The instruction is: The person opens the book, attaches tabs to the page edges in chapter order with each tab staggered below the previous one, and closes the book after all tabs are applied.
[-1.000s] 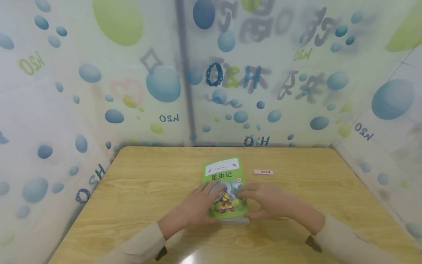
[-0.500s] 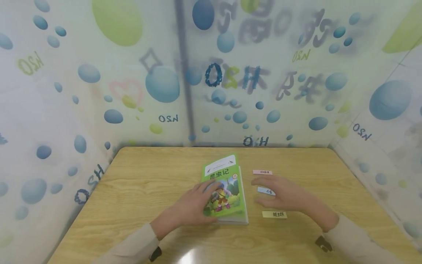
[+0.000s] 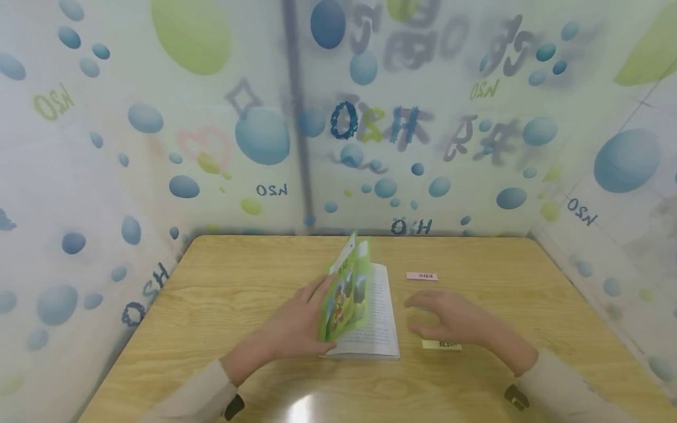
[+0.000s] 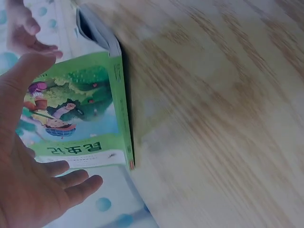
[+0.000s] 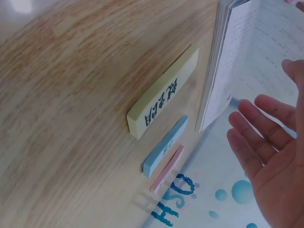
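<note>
A green paperback book (image 3: 378, 317) lies on the table with its printed pages showing at the right. Its illustrated cover (image 3: 344, 302) stands raised, with a second green flap beside it. My left hand (image 3: 293, 323) is at the cover's left side, fingers extended; in the left wrist view the thumb lies near the cover's edge. My right hand (image 3: 452, 320) hovers right of the book with fingers loosely bent and nothing in them. Near it are a yellow sticky note pad (image 5: 164, 95), a blue pad (image 5: 165, 147) and a pink pad (image 5: 167, 168), each with handwriting.
The wooden table (image 3: 238, 276) has walls on its far, left and right sides. The back wall (image 3: 455, 135) carries blue and green bubble prints. A bright reflection shows near the table's front.
The book's cover has swung up and leftward, exposing the inner pages. My left hand has shifted slightly left. My right hand moved right, away from the book, then hovered over the note pads.
</note>
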`<state>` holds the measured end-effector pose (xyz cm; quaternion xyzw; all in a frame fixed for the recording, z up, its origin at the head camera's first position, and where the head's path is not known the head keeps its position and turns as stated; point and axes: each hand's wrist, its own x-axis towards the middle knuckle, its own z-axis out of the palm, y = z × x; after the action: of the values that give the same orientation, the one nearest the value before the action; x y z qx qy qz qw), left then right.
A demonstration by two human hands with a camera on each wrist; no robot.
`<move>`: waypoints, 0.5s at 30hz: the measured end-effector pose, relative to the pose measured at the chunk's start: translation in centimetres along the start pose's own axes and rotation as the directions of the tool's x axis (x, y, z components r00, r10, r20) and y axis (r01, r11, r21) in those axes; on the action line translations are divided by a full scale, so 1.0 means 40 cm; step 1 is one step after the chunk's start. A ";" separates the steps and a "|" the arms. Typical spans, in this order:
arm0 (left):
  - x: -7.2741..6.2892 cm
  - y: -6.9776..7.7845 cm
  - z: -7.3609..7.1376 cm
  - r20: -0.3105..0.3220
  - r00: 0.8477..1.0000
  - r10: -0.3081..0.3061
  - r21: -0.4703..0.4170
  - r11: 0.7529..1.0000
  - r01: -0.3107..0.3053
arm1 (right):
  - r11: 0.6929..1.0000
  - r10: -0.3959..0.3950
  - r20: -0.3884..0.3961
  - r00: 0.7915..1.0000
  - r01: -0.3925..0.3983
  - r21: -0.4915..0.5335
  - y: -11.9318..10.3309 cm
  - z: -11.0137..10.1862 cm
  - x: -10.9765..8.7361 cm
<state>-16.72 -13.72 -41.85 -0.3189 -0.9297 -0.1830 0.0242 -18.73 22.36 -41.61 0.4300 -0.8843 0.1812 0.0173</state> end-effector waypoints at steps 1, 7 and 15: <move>-0.005 -0.004 -0.005 -0.005 1.000 -0.006 -0.010 1.000 0.006 | 1.000 0.008 0.008 1.000 -0.008 0.005 0.000 0.002 0.000; -0.038 -0.032 -0.042 -0.041 0.998 -0.041 -0.109 0.993 0.036 | 0.998 0.056 0.050 0.997 -0.057 0.016 -0.003 0.007 0.003; -0.075 -0.083 -0.100 -0.154 0.988 -0.020 -0.231 0.973 -0.016 | 0.997 0.072 0.079 0.994 -0.074 0.016 -0.011 0.006 0.008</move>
<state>-16.61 -19.32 -39.67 -0.3036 -0.8976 -0.3142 0.0589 -18.57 21.80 -41.65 0.4042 -0.8977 0.1731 -0.0282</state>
